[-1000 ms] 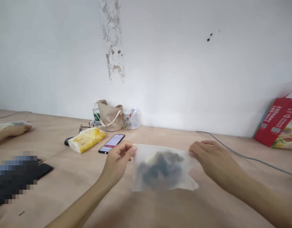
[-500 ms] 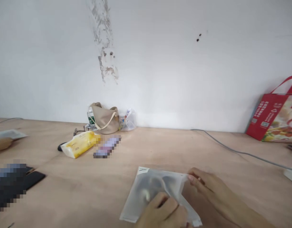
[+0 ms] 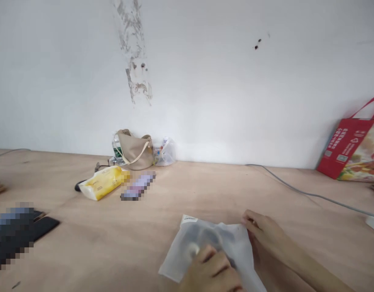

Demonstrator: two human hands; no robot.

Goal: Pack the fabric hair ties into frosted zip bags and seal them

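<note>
A frosted translucent plastic bag (image 3: 180, 251) lies on the wooden table in front of me, with a small white label (image 3: 189, 219) at its far left corner. Dark and pale shapes show through the plastic, too blurred to name. My left hand (image 3: 212, 269) is closed over the near middle of the bag, its fingers curled and gripping the plastic. At the bag's far right corner, my right hand (image 3: 261, 231) pinches the edge between thumb and fingers. The bag's near edge is partly hidden by my left hand and the frame's bottom.
Toward the back left are a yellow tissue pack (image 3: 106, 182), a pixelated phone-like object (image 3: 138, 186), a beige handbag (image 3: 136, 152) and a clear bag (image 3: 165, 152). A dark flat object (image 3: 43, 231) lies left. A grey cable (image 3: 284, 186) and red shopping bag (image 3: 336, 150) are right.
The bag's right side has been drawn outward and looks wider and looser. My left hand has shifted slightly right. A pale packet at the left edge has gone out of view.
</note>
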